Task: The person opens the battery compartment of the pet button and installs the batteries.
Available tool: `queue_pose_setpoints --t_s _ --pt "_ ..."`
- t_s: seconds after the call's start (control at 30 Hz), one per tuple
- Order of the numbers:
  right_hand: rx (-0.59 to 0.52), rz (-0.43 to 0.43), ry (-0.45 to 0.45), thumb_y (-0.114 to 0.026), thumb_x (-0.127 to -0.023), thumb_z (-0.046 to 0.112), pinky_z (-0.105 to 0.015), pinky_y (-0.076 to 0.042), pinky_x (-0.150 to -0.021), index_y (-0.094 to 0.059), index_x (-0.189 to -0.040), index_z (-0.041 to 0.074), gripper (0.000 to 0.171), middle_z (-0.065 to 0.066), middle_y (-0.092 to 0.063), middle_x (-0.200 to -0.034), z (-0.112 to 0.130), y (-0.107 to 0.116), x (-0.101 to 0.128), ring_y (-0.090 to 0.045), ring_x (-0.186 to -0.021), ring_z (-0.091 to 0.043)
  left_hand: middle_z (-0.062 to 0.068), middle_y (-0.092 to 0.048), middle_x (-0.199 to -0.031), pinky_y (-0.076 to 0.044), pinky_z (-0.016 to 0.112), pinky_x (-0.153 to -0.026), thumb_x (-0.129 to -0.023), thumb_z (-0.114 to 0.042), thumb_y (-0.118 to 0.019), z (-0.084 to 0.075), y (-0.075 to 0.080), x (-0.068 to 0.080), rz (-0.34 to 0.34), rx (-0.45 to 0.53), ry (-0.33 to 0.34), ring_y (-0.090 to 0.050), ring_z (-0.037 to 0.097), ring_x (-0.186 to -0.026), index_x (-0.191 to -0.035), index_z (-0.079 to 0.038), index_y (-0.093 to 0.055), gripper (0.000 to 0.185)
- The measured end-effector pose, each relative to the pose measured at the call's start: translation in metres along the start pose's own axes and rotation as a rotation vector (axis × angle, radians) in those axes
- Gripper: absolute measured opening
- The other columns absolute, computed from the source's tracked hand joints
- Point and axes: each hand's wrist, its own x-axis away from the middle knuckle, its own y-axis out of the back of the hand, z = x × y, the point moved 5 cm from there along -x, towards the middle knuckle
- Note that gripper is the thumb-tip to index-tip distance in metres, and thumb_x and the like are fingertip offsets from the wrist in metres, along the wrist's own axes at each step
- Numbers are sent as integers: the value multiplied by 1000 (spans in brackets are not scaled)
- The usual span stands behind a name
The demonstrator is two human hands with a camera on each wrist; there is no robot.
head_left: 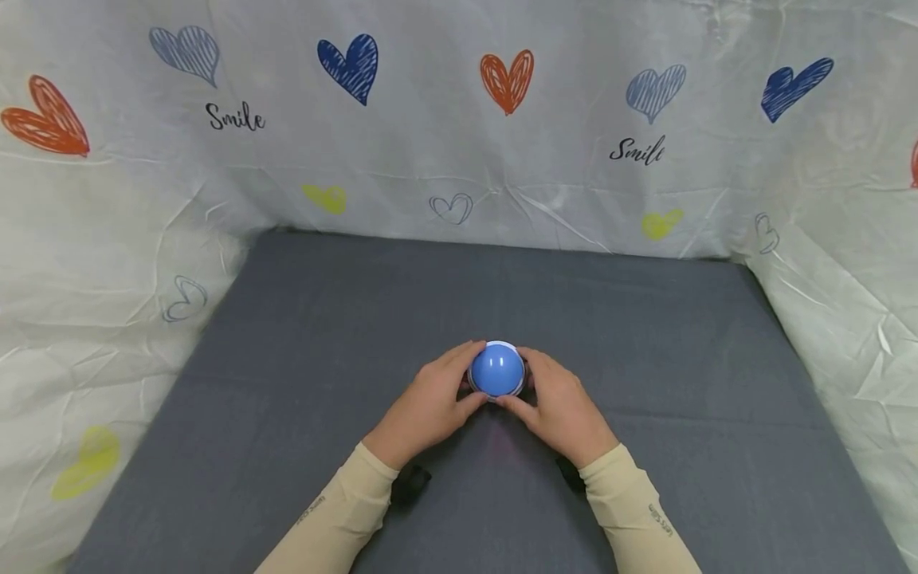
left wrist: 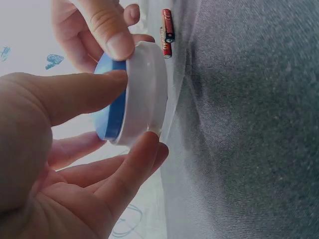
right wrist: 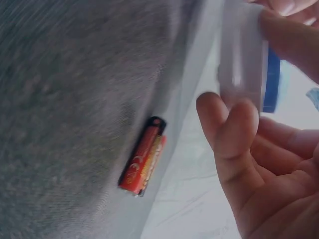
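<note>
A round push button (head_left: pixel 497 369) with a glossy blue dome and a white base is held between both hands, above the grey table in the wrist views. My left hand (head_left: pixel 436 396) grips its left side, thumb at the near edge and fingers around the rim. From the right, my right hand (head_left: pixel 564 401) grips it the same way. In the left wrist view, the white base (left wrist: pixel 144 94) shows between thumb and fingertips. Beyond it lie two red and black batteries (right wrist: pixel 143 159), side by side on the table; they are out of sight in the head view.
A dark grey cloth covers the table (head_left: pixel 344 319). White sheeting (head_left: pixel 430 143) printed with hearts and the word "Smile" hangs behind and along both sides. Long cream sleeves (head_left: pixel 337 506) cover the forearms, and a small black device (head_left: pixel 411 484) sits under the left wrist.
</note>
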Motion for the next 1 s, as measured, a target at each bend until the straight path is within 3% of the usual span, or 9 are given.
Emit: queue_pose_setpoints --t_s 0.1,0.27,0.5,0.73,1.0 --pt "-55 5 -29 -93 -88 27 -36 -62 -79 -58 -147 -1 74 -11 -72 -116 0 3 1 -69 -90 -21 12 -64 -152 -63 38 -100 -95 -17 -86 2 1 1 23 75 50 -73 21 -120 -161 -8 -49 75" --pt "-126 24 -77 -93 -88 25 -29 -61 -74 -60 -147 4 71 -7 -73 -111 -1 7 2 -68 -86 -16 11 -68 -140 -65 34 -94 -93 -12 -87 4 5 3 4 143 84 -74 17 -107 -166 -11 -42 86" --pt "-243 48 -108 -90 -91 24 -25 -64 -77 -58 -148 9 67 -9 -75 -121 -1 6 3 -73 -84 -7 11 -65 -146 -64 35 -98 -91 -6 -87 5 8 3 -50 153 105 -72 22 -120 -166 -10 -42 87" --pt "-276 45 -114 -90 -92 26 -31 -67 -82 -57 -148 11 66 -10 -74 -130 -1 6 4 -77 -90 -9 11 -66 -140 -65 34 -97 -91 -5 -87 4 8 4 -54 140 127 -71 23 -121 -159 -8 -52 77" --pt "-275 37 -112 -87 -94 28 -31 -67 -83 -50 -159 10 77 -11 -67 -144 0 7 6 -79 -97 -14 9 -64 -135 -64 32 -98 -92 -3 -85 4 8 6 -57 158 136 -69 23 -126 -153 -8 -59 67"
